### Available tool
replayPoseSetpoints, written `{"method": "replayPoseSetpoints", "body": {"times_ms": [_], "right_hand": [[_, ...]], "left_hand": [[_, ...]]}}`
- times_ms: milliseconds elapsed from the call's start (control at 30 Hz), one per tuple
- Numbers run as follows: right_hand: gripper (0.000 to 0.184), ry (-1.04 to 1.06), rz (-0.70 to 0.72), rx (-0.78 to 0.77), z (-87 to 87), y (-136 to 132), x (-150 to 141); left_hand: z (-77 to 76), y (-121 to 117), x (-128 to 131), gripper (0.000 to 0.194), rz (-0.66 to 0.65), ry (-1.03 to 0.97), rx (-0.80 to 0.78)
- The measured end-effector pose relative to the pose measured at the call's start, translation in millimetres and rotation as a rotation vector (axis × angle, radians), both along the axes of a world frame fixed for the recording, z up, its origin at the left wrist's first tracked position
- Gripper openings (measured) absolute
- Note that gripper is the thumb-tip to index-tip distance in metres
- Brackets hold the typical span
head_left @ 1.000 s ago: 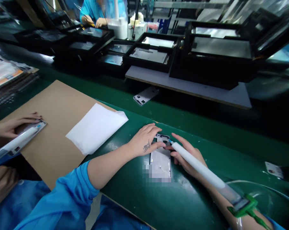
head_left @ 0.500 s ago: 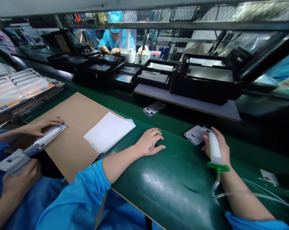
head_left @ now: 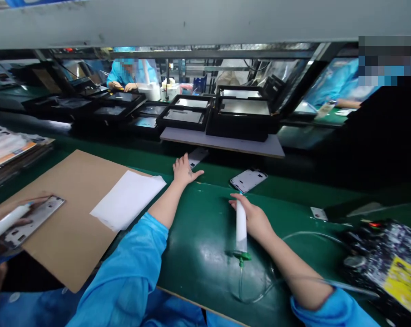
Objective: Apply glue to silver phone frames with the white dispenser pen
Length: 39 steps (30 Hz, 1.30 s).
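My left hand (head_left: 184, 170) is stretched far forward over the green belt (head_left: 205, 254), fingers spread, at the near end of a white phone frame (head_left: 197, 156) lying by the belt's far edge; I cannot tell if it grips it. My right hand (head_left: 251, 218) holds a white glue syringe (head_left: 240, 223) with a green end cap and a clear hose (head_left: 259, 290) trailing toward me. A second white phone frame (head_left: 248, 179) lies on the belt just beyond the syringe tip, untouched.
A brown cardboard sheet (head_left: 72, 190) with a white paper (head_left: 125, 200) lies at left. A co-worker's hand (head_left: 17, 213) there holds a syringe over another frame (head_left: 31, 220). Black trays (head_left: 185, 116) stand beyond the belt. A dark device (head_left: 385, 263) sits at right.
My right hand carried the phone frame away to the far right, let it go and drew back with the syringe. My left hand reached forward to the other frame.
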State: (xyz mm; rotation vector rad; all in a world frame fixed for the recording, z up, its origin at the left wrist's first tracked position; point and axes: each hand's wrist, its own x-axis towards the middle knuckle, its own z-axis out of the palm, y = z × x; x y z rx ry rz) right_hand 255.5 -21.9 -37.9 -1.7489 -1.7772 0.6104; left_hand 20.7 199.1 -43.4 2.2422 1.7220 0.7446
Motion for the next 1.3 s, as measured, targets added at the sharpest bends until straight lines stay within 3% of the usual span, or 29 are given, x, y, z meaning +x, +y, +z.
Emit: {"method": "replayPoseSetpoints", "body": {"times_ms": [167, 267, 400, 533, 733, 867, 967, 1133, 1233, 1300], "right_hand": [[0.033, 0.004, -0.123, 0.011, -7.9, -19, 25], [0.034, 0.019, -0.137, 0.015, -10.6, 0, 33], [0.039, -0.015, -0.256, 0.011, -9.3, 39, 41], [0.041, 0.012, -0.241, 0.057, -9.7, 47, 46], [0.048, 0.216, -0.216, 0.177, -16.1, 34, 48], [0.050, 0.308, -0.231, 0.242, -21.1, 31, 42], [0.045, 0.290, -0.097, 0.212, -19.9, 24, 29], [0.037, 0.236, 0.164, 0.057, -8.0, 4, 5], [0.039, 0.289, 0.228, 0.009, -6.3, -2, -1], [0.046, 0.369, 0.232, 0.012, -7.8, 0, -1]], "left_hand": [[-4.4, 25, 2, 0.105, -0.038, -0.041, -0.009], [-5.5, 35, -2, 0.093, -0.029, -0.099, -0.002], [-2.2, 32, -8, 0.082, 0.026, -0.203, 0.020], [4.8, 1, -20, 0.080, 0.003, -0.280, 0.077], [21.1, -83, -44, 0.088, -0.311, -0.352, 0.088], [33.2, -117, -53, 0.091, -0.635, -0.352, -0.136], [37.5, -119, -55, 0.095, -0.803, -0.236, -0.331], [29.4, -110, -55, 0.089, -0.591, -0.114, -0.310], [20.9, -110, -50, 0.073, -0.478, -0.053, -0.236], [17.4, -113, -44, 0.068, -0.476, -0.008, -0.204]]}}
